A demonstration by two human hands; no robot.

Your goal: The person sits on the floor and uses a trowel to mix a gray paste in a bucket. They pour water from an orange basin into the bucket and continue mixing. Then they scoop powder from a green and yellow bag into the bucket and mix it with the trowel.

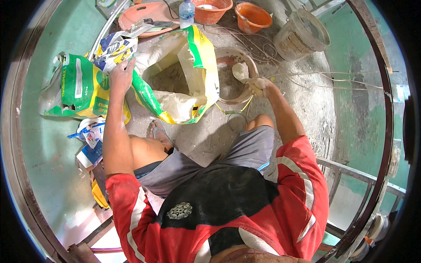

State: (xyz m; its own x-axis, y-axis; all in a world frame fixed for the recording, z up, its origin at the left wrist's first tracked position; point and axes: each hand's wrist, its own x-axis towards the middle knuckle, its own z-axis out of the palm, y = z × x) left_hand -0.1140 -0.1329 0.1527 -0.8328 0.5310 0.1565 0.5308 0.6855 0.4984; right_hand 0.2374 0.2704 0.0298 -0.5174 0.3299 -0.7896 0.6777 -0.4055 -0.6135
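Note:
A large green, yellow and white bag (207, 59) stands wide open in front of me, with grey powder inside. My left hand (121, 75) is closed on its left rim, though the fingertips are partly hidden. My right hand (259, 87) grips a small scoop (240, 72) that carries a pale grey heap. The scoop is over the right side of a round basin (252, 65), which has grey powder in it. A yellow-green strap (239, 110) hangs at the basin's near side. The scoop's handle is mostly covered by my right hand.
Another green and yellow bag (83, 87) leans at the left wall. Orange basins (254, 21), a water bottle (187, 15), a pinkish tub (127, 19) and a dirty bucket (302, 37) stand farther back. Cables (258, 50) trail over the floor. Metal railing (351, 171) is at right.

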